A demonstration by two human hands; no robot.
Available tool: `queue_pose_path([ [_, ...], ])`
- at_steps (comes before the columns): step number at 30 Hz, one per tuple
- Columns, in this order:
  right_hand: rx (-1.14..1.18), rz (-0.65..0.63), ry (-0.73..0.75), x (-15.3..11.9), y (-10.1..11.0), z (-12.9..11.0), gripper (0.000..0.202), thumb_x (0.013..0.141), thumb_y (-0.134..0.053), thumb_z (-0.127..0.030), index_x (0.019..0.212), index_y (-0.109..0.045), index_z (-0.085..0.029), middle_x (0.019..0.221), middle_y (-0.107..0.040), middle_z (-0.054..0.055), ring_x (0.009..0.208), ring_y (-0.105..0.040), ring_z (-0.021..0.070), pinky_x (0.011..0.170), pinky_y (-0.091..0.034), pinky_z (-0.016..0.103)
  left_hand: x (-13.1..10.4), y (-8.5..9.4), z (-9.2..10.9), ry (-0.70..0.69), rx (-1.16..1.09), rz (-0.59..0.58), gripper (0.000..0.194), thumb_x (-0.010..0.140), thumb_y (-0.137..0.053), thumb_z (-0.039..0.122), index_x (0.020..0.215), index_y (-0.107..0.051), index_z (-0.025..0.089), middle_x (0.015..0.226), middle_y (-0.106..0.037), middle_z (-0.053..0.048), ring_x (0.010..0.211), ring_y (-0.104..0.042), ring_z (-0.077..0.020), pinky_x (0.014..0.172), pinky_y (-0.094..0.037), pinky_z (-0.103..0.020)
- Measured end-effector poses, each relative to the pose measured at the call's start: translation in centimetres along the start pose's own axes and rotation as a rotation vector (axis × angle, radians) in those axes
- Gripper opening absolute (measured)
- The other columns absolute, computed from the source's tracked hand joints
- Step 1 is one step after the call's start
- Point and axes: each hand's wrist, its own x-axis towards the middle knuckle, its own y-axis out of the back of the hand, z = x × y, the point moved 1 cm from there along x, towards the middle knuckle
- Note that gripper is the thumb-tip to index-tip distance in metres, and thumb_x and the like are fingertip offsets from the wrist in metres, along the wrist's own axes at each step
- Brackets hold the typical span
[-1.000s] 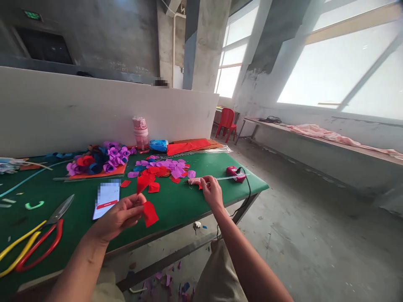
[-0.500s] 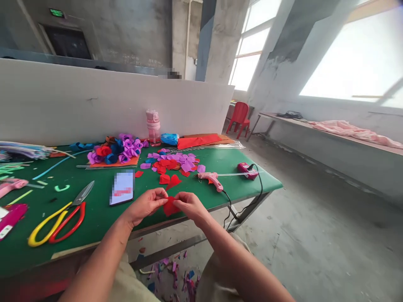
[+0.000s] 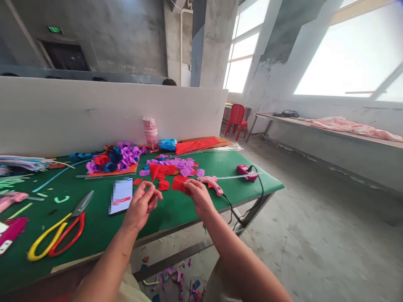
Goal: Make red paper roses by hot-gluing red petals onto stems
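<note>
Glue gun (image 3: 213, 182) lies just right of the right hand (image 3: 200, 196).
Its fingers pinch a red petal (image 3: 179, 183); the left hand's (image 3: 142, 205) grip I can't tell.

Looks forward and down from the wearer's head, across the nearby green surface (image 3: 223, 161) toward the white partition (image 3: 110, 113).

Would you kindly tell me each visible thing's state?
Right hand: pinching a red piece
Left hand: curled, grip unclear
Scissors: lying down, blades together
Phone: lit
Pink bottle: upright
Glue gun near right hand: lying down
Red chair: upright
Green sign: lit
Pink cloth: rumpled
</note>
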Motion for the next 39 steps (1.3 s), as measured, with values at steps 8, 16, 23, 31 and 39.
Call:
queue_pose_path([
  [8, -0.192, -0.051, 0.15, 0.0, 0.6, -0.8, 0.023, 0.066, -0.061, -0.039, 0.065, -0.053, -0.018, 0.057, -0.044, -0.004, 0.056, -0.037, 0.01, 0.054, -0.03, 0.023, 0.4, 0.0, -1.5, -0.039, -0.094, 0.053, 0.025, 0.062, -0.076, 0.032, 0.068, -0.057, 0.017, 0.073, -0.058, 0.002, 0.059, -0.045, -0.0066, 0.055, -0.037, -0.021],
  [16, -0.353, -0.039, 0.301, -0.1, -0.2, -1.1, 0.024, 0.071, -0.055, -0.04, 0.063, -0.055, -0.017, 0.053, -0.043, -0.004, 0.05, -0.033, 0.01, 0.048, -0.024, 0.024, -0.1, -0.5, -2.0, -0.107, 0.11, 0.055, 0.024, 0.067, -0.073, 0.039, 0.068, -0.061, 0.019, 0.06, -0.047, 0.004, 0.053, -0.041, -0.0085, 0.05, -0.033, -0.023],
  [23, -0.337, 0.009, 0.291, -0.4, -0.7, -1.1, 0.025, 0.071, -0.056, -0.041, 0.066, -0.058, -0.017, 0.052, -0.048, -0.003, 0.048, -0.037, 0.0101, 0.047, -0.026, 0.023, -0.3, -0.7, -1.8, -0.094, 0.078, 0.037, 0.023, 0.065, -0.075, 0.037, 0.067, -0.061, 0.018, 0.058, -0.051, 0.004, 0.051, -0.043, -0.008, 0.05, -0.033, -0.022],
  [31, -0.408, -0.003, 0.328, -0.6, -1.4, -1.5, 0.023, 0.074, -0.054, -0.039, 0.067, -0.057, -0.018, 0.052, -0.051, -0.003, 0.047, -0.038, 0.01, 0.046, -0.026, 0.023, -0.2, -0.7, -2.0, -0.047, -0.012, 0.018, 0.023, 0.063, -0.077, 0.034, 0.067, -0.062, 0.018, 0.055, -0.051, 0.005, 0.05, -0.044, -0.0072, 0.049, -0.034, -0.022],
  [39, -0.493, 0.016, 0.364, -1.4, -2.2, -2.0, 0.021, 0.075, -0.05, -0.035, 0.066, -0.054, -0.017, 0.05, -0.046, -0.004, 0.047, -0.035, 0.0091, 0.045, -0.025, 0.022, -0.4, -0.9, -1.8, -0.027, -0.048, 0.019, 0.022, 0.062, -0.079, 0.032, 0.067, -0.063, 0.017, 0.057, -0.054, 0.005, 0.05, -0.046, -0.0069, 0.049, -0.037, -0.022],
])
